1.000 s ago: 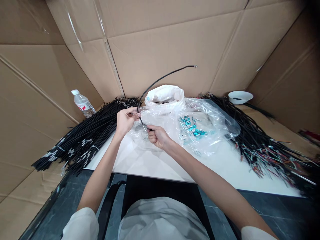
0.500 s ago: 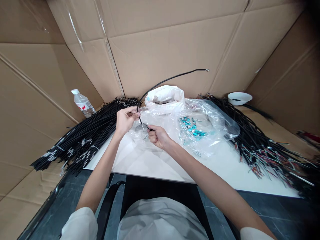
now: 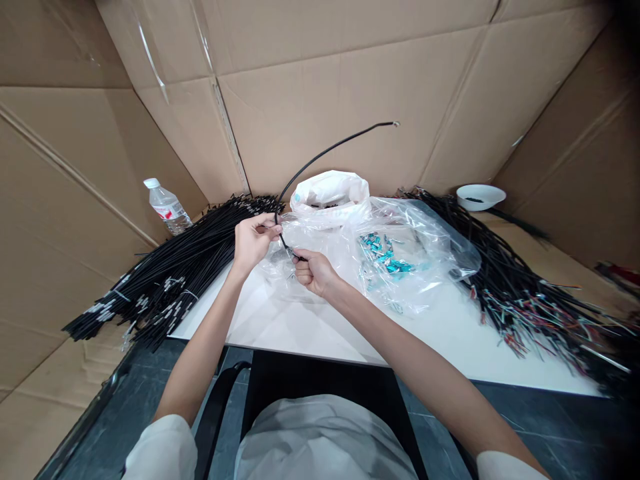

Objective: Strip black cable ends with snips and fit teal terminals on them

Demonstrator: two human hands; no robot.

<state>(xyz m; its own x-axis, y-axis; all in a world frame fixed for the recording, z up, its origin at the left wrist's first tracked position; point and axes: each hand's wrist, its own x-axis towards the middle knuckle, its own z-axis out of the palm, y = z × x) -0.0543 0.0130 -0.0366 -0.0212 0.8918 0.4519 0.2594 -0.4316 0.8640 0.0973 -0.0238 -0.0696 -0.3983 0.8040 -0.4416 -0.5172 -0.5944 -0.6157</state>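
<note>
My left hand (image 3: 254, 240) pinches a black cable (image 3: 320, 155) between thumb and fingers. From that grip the cable arcs up and to the right, ending in a pale tip against the cardboard. Its lower end runs down to a small dark tool with a metal tip (image 3: 291, 253), which touches or nearly touches it. My right hand (image 3: 314, 272) is closed around this tool; most of it is hidden, so its exact kind does not show. Under both hands lies a clear plastic bag (image 3: 325, 257) on the white table (image 3: 280, 327).
Bundled black cables (image 3: 165, 273) lie at left beside a water bottle (image 3: 167, 208). A white bag (image 3: 333, 190) stands at the back. Teal pieces (image 3: 385, 253) sit in clear plastic. More cables (image 3: 480, 260) with coloured wire ends and a white bowl (image 3: 481, 196) are at right. Cardboard walls (image 3: 350, 100) surround the table.
The cable's upper end has swung left and slightly up. At its lower end, the tool's tip and the cable now overlap more closely. Both hands have barely moved.
</note>
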